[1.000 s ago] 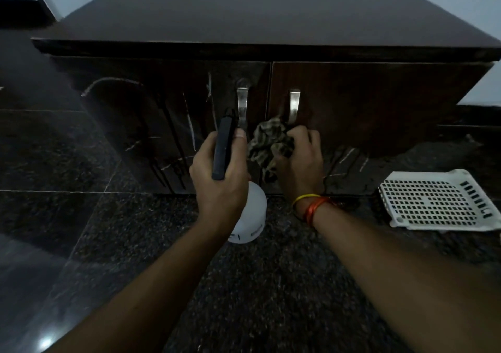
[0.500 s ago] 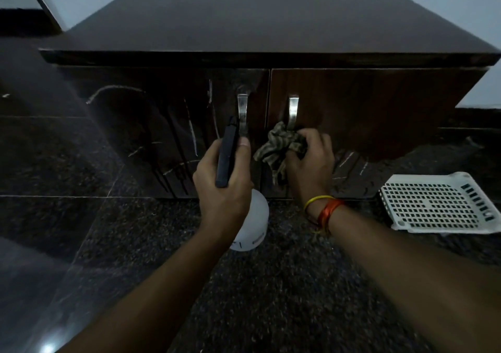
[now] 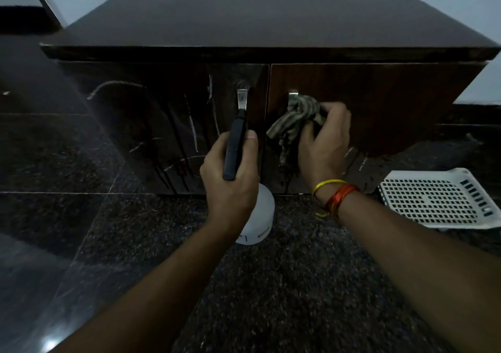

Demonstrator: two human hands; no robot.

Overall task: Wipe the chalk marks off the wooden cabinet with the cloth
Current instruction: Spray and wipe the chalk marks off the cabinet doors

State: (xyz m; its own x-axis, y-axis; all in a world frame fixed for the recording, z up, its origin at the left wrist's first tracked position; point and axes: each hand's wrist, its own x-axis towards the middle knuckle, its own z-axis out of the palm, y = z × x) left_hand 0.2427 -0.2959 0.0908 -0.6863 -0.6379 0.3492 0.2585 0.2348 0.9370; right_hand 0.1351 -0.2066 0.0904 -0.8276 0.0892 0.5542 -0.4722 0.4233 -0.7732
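Observation:
A dark wooden cabinet (image 3: 379, 103) with two doors and metal handles stands on the floor before me. White chalk marks (image 3: 193, 131) streak its wet left door; a few short marks (image 3: 360, 160) show low on the right door. My right hand (image 3: 325, 141) grips a crumpled striped cloth (image 3: 295, 116) and presses it against the right door, over its handle. My left hand (image 3: 230, 173) holds a white spray bottle (image 3: 257, 217) by its black trigger head (image 3: 234, 146), aimed at the gap between the doors.
A white perforated plastic tray (image 3: 439, 200) lies on the dark speckled stone floor (image 3: 271, 285) to the right of my right arm. A glossy dark tiled wall (image 3: 40, 149) runs along the left. The cabinet top is bare.
My right hand has moved the cloth up and to the right on the right door, from below the handle to over it. My left hand with the bottle has stayed about in place.

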